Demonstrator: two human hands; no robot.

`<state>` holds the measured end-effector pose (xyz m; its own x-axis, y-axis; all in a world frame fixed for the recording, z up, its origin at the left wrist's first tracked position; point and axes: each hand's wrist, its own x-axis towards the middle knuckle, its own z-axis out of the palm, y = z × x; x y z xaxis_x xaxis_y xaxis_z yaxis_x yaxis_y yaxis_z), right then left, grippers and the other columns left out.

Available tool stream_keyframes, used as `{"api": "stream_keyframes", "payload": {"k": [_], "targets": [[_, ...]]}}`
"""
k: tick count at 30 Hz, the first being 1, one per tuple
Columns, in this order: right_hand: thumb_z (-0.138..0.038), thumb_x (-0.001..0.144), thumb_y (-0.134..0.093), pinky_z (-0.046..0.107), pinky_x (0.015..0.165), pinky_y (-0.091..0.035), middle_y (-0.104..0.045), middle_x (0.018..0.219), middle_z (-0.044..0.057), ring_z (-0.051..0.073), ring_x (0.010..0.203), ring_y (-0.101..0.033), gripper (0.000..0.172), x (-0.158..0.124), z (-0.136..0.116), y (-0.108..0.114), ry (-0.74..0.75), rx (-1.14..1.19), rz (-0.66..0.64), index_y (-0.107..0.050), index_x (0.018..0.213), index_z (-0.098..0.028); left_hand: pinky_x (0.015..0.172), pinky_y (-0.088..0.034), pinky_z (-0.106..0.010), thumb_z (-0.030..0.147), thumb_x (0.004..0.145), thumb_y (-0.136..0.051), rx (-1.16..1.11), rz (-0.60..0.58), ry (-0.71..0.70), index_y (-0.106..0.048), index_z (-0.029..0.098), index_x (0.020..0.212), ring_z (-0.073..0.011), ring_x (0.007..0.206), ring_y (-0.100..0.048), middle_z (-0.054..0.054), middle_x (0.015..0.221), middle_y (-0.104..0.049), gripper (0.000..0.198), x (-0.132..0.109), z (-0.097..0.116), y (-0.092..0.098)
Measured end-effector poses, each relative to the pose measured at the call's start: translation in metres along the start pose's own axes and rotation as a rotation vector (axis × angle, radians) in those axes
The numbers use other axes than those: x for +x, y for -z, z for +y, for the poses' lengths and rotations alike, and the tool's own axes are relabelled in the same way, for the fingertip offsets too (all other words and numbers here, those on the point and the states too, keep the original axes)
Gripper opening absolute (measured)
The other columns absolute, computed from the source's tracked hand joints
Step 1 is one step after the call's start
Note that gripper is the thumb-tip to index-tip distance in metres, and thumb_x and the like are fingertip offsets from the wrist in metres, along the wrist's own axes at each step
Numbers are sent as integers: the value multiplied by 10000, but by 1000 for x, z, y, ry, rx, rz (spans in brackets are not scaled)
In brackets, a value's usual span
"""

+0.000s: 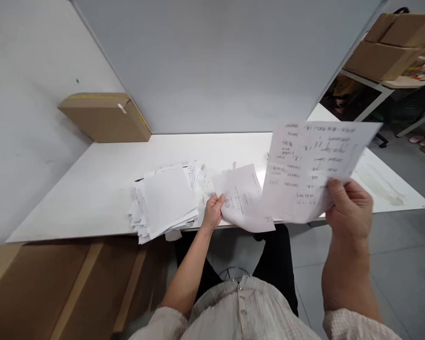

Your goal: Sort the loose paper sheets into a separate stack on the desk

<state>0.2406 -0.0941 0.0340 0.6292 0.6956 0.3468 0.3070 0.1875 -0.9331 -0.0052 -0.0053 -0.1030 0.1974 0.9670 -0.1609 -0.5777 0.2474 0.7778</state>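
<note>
My left hand [213, 212] pinches the left edge of a printed paper sheet [246, 198] at the front edge of the white table [106, 189]. My right hand [350, 203] is raised at the right, its thumb and fingers closed on the lower right part of a larger sheet with handwriting [304, 165]. That larger sheet is held up above the table and its left edge comes close to the printed sheet. An uneven stack of papers [170, 198] lies on the table to the left of my left hand, a blank sheet on top.
A flat cardboard box [106, 118] leans at the back left by the wall. A grey panel [212, 66] stands behind the table. Large cardboard boxes [56, 288] are below left; more boxes [382, 59] sit on a desk at the far right.
</note>
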Motion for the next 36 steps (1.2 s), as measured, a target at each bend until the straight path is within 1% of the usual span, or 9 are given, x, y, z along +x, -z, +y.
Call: {"api": "stream_keyframes", "payload": {"k": [3, 7, 10, 14, 16, 19, 24, 30, 36], "targets": [[-466, 747, -622, 252, 520, -402, -554, 630, -6, 150, 623, -514, 284, -16, 25, -25, -185, -12, -217, -629, 785, -184, 867, -481, -345, 392, 629, -763, -37, 9, 18, -691, 143, 900, -223, 921, -653, -65, 855, -724, 375, 1, -1, 0], [-471, 772, -581, 230, 504, -362, -534, 592, -23, 116, 568, -454, 309, -32, 57, -51, -127, -370, -328, -615, 717, -169, 870, -478, -353, 402, 634, -758, -65, -5, 16, -689, 142, 890, -239, 943, -648, -72, 870, -723, 372, 0, -2, -2], [-442, 815, -537, 232, 521, -373, -542, 585, -21, 112, 551, -463, 304, -31, 49, -42, 51, -519, -184, -644, 757, -164, 891, -465, -362, 399, 634, -759, -80, 12, -1, -685, 143, 907, -251, 986, -633, -79, 881, -722, 381, 1, -2, -3], [-314, 828, -559, 245, 565, -419, -606, 691, 24, 126, 595, -529, 207, -31, -3, -17, 480, -715, 128, -681, 878, -155, 924, -441, -374, 394, 647, -750, -101, 17, 6, -671, 133, 917, -257, 1030, -614, -90, 909, -717, 384, 1, 0, -6], [-259, 839, -547, 240, 580, -433, -630, 825, 53, 127, 648, -556, 200, -38, -28, -20, 614, -811, 127, -668, 969, -167, 924, -438, -373, 391, 648, -748, -132, 18, 8, -661, 128, 908, -256, 1025, -615, -94, 922, -712, 380, -1, 2, -11], [-182, 870, -469, 234, 540, -418, -613, 933, 76, 137, 693, -559, 268, -59, -39, -54, 635, -1002, -165, -605, 1101, -184, 897, -450, -364, 384, 655, -740, -190, 12, 24, -650, 132, 872, -244, 970, -635, -83, 878, -711, 344, -6, 5, -25], [-48, 837, -421, 258, 531, -419, -582, 907, 119, 193, 749, -568, 261, -98, -3, -126, 466, -1262, -677, -586, 1029, -112, 826, -469, -299, 421, 740, -663, -198, -1, -19, -638, 149, 912, -180, 865, -645, -46, 856, -695, 322, -18, 2, -39], [-299, 926, -395, 290, 590, -466, -581, 1002, 118, 207, 804, -585, 263, -104, 29, -122, 415, -1028, -780, -567, 1080, -173, 732, -482, -276, 440, 669, -721, -60, 125, -20, -630, 149, 881, -148, 739, -631, -16, 771, -680, 371, -23, -6, -23], [-450, 833, -533, 452, 876, -450, -519, 1241, 173, 282, 1109, -514, 504, -39, 46, -75, 143, -469, -323, -482, 1251, -175, 793, -500, -330, 445, 717, -683, 39, -107, -36, -654, 157, 965, -201, 859, -644, -60, 868, -703, 381, -23, 15, -26]]}}
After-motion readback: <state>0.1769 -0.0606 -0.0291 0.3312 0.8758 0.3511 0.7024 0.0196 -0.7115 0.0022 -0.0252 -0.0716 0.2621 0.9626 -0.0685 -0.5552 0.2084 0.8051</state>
